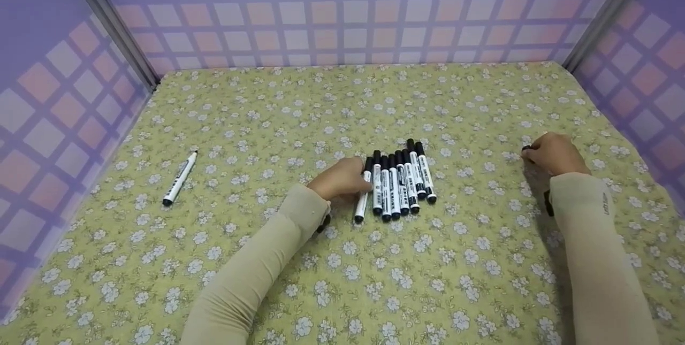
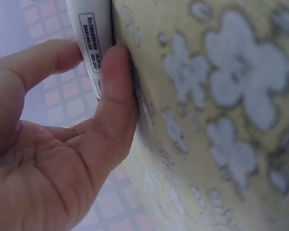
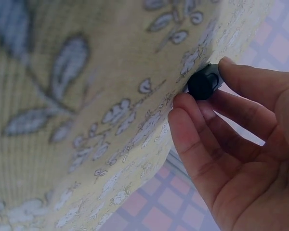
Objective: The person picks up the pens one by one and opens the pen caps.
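My left hand (image 1: 342, 178) pinches the leftmost white marker (image 1: 362, 203) of a close row, its thumb and fingers at the barrel. In the left wrist view the printed barrel of that marker (image 2: 90, 41) stands between thumb and fingertips. Beside it lie several more black-capped white markers (image 1: 395, 190), side by side. Far to the right, my right hand (image 1: 557, 153) pinches a small black marker cap (image 3: 202, 85) close over the cloth. Another white marker (image 1: 180, 178) lies apart at the left, its thin black tip uncovered and pointing away.
A yellow-green flowered cloth (image 1: 460, 259) covers the table. Purple panels with pink and white squares (image 1: 353, 18) stand along the back and both sides, with grey posts (image 1: 109, 24) at the corners.
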A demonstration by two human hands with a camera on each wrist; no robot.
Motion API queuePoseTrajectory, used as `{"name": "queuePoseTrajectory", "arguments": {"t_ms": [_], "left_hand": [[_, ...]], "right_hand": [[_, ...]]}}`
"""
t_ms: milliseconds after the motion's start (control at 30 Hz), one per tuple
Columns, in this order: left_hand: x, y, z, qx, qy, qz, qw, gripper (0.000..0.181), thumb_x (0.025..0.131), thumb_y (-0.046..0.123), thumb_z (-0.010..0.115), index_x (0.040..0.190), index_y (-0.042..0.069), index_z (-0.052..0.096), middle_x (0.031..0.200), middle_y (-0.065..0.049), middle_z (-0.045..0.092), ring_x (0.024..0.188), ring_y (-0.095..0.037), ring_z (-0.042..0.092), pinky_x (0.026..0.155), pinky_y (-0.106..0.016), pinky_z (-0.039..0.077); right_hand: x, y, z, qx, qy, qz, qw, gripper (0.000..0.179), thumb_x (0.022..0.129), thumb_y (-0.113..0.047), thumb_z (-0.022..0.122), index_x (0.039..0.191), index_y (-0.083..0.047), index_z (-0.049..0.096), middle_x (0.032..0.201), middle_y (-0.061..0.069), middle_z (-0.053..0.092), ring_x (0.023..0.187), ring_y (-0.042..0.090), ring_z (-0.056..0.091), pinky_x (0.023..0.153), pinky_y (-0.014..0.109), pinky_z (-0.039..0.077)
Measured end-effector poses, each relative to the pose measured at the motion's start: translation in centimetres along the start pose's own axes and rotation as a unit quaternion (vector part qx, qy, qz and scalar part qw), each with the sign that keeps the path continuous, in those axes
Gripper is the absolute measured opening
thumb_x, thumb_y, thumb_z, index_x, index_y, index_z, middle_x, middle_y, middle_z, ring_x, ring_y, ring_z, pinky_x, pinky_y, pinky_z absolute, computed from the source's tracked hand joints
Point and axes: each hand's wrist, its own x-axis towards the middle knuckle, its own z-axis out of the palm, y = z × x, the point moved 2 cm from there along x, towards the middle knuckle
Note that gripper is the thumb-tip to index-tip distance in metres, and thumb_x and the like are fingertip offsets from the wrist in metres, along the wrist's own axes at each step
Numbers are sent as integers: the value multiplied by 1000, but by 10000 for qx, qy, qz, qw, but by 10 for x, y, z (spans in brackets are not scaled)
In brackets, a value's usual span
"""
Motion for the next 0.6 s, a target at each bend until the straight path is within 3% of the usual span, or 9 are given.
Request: {"name": "queuePoseTrajectory", "arguments": {"t_ms": [67, 167, 267, 533, 600], "left_hand": [[1, 1, 0, 87, 6, 89, 9999, 18, 86, 11, 64, 82, 11, 47, 74, -2, 46, 61, -15, 45, 56, -28, 40], [3, 3, 0, 158, 28, 250, 9996, 17, 84, 6, 63, 78, 11, 48, 70, 0, 45, 58, -13, 42, 52, -26, 37], [4, 3, -1, 171, 95, 365, 9991, 19, 81, 3, 62, 74, 12, 48, 67, 1, 44, 56, -13, 41, 50, -26, 36], [4, 2, 0, 111, 201, 499, 9985, 18, 80, 4, 64, 72, 12, 50, 68, 0, 48, 56, -12, 45, 52, -26, 39], [4, 1, 1, 111, 221, 505, 9984, 17, 80, 7, 66, 74, 12, 52, 68, 0, 50, 57, -12, 46, 53, -26, 40]], "right_hand": [[0, 0, 0, -82, 29, -9, 10000, 29, 97, -16, 54, 93, 9, 69, 61, 14, 59, 51, 17, 45, 52, 35, 39], [-2, 0, -1, -262, 124, -63, 9996, 35, 98, -19, 53, 106, 13, 66, 88, 32, 65, 62, 29, 58, 61, 45, 48], [-4, -2, -2, -376, 203, -98, 9990, 43, 99, -21, 52, 120, 16, 58, 117, 41, 55, 78, 37, 64, 72, 54, 49], [-5, -6, -4, -369, 240, -56, 9990, 45, 100, -21, 48, 127, 15, 53, 126, 41, 49, 101, 53, 57, 83, 62, 45], [-4, -7, -4, -415, 303, -106, 9986, 46, 100, -21, 48, 129, 15, 51, 125, 41, 49, 98, 51, 58, 83, 62, 45]]}}
